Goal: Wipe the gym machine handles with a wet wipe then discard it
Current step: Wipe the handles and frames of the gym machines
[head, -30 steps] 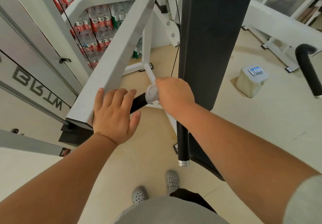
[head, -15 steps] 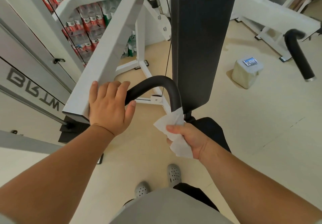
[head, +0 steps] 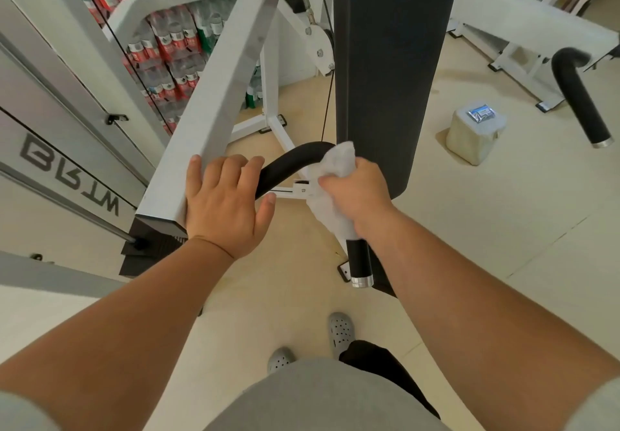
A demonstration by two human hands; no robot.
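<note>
Behind the handle (head: 292, 162), dark pad (head: 385, 61), possibly upholstered.

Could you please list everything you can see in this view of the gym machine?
near handle: one, black with silver end cap, curved, centre
wet wipe: one, white, wrapped round the near handle
far handle: one, black with silver cap, far right
beam: one, white, slanting from top centre to lower left
upright pad: one, black, centre
bottles: many, clear with red or green labels, stacked upper left
cube: one, beige, on the floor at right
packet: one, blue, on the cube
clogs: two, grey, bottom centre
left hand: rests on the beam's end
right hand: grips the wet wipe
</note>
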